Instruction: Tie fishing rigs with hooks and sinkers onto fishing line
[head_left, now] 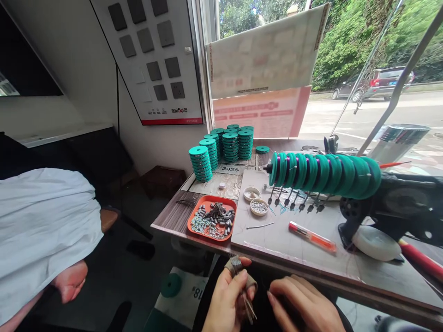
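My left hand (226, 299) is closed in front of the table's edge, with tan wraps around its fingers. It grips a bundle of thin metal pieces (249, 310), whose ends stick out below the fingers; their exact kind is too small to tell. Close by on the right, my right hand (304, 302) has its fingers curled and the thumb pressed near the index finger. Whatever lies between those fingertips is hidden. Ahead of my left hand, an orange tray (191, 226) holds dark sinkers, small metal fittings and pale green pieces.
Green foam spools (323, 173) line a black holder, with weights hanging below. More spools (230, 145) stand stacked at the back. Two small dishes (259, 213), a metal pin (260, 226) and an orange-red pen (313, 237) lie on the board. A person's hand (71, 280) shows at left.
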`<state>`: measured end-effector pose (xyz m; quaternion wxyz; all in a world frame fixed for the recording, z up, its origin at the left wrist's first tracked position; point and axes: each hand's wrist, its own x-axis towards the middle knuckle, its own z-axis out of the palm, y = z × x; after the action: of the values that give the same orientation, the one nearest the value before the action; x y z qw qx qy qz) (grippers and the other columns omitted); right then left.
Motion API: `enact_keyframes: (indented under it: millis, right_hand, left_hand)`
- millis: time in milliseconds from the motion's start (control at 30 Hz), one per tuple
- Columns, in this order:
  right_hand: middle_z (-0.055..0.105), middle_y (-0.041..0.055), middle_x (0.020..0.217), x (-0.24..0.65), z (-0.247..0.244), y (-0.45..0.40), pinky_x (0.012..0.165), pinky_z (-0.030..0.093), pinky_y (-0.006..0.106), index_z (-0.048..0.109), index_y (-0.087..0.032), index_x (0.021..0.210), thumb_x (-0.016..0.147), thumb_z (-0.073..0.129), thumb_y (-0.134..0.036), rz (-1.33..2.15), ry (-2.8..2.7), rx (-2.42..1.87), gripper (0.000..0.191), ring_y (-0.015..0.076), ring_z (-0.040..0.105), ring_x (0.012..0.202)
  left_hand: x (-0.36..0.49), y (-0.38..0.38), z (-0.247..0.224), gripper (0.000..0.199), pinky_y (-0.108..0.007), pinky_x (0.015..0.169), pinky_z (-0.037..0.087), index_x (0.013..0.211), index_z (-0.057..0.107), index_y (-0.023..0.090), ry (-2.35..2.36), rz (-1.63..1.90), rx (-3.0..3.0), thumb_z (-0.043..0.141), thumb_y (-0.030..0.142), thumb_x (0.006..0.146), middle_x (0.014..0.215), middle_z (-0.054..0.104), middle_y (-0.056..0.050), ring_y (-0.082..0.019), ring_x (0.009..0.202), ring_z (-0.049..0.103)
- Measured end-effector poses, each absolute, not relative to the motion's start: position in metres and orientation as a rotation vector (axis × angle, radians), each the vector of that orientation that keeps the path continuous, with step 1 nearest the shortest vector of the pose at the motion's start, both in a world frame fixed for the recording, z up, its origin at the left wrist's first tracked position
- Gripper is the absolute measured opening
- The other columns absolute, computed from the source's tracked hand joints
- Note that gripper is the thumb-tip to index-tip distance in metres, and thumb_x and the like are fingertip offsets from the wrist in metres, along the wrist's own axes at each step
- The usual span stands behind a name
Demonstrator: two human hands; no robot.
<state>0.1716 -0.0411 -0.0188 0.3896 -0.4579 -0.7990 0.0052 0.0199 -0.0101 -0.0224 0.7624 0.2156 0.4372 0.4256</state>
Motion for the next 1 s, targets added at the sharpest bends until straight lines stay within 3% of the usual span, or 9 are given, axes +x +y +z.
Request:
enact_keyframes:
  millis: [67,200,400,767,1000]
  right_hand:
    - [0.058,-0.0015,0.062,0.171,-0.019,-0.041,0.051,0.046,0.019,0.051,-0.02,0.08,0.088,0.042,-0.013,0.034,-2.042,-1.161,0.014,0.011,0.058,0.054]
    - [0.058,-0.0001,0.065,0.17,-0.021,-0.041,0.053,0.046,0.02,0.052,-0.02,0.081,0.09,0.04,-0.013,0.025,-2.078,-1.156,0.016,0.0117,0.057,0.057]
    - [0.056,-0.0011,0.062,0.167,-0.025,-0.041,0.051,0.041,0.023,0.052,-0.02,0.077,0.091,0.042,-0.015,-0.049,-2.105,-1.14,0.018,0.0129,0.051,0.054]
    - [0.055,-0.0018,0.061,0.165,-0.025,-0.04,0.054,0.04,0.023,0.051,-0.022,0.075,0.092,0.04,-0.015,-0.011,-2.13,-1.144,0.021,0.0133,0.051,0.056]
    - [0.056,-0.0012,0.063,0.168,-0.024,-0.039,0.054,0.042,0.022,0.05,-0.022,0.078,0.09,0.041,-0.013,0.002,-2.129,-1.191,0.018,0.0134,0.053,0.057]
  left_hand:
    - [0.02,-0.014,-0.031,0.051,-0.014,0.038,0.022,0.091,0.059,0.02,0.968,0.915,0.483,0.074,0.053,0.055,0.046,0.049,0.007,-0.004,0.038,0.037]
    - [0.022,-0.017,-0.039,0.042,-0.012,0.039,0.02,0.072,0.054,0.017,1.084,0.98,0.553,0.074,0.051,0.058,0.047,0.041,0.009,-0.002,0.039,0.035]
    - [0.023,-0.014,-0.037,0.042,-0.012,0.037,0.016,0.067,0.053,0.016,1.019,0.971,0.47,0.081,0.043,0.049,0.045,0.039,0.01,-0.001,0.037,0.031]
    - [0.023,-0.018,-0.035,0.033,-0.015,0.045,0.031,0.071,0.059,0.015,1.042,1.013,0.511,0.08,0.034,0.055,0.056,0.051,0.008,-0.002,0.043,0.041]
    - [0.022,-0.019,-0.041,0.043,-0.018,0.049,0.038,0.077,0.063,0.016,1.122,1.011,0.611,0.077,0.049,0.053,0.06,0.056,0.004,-0.008,0.052,0.047]
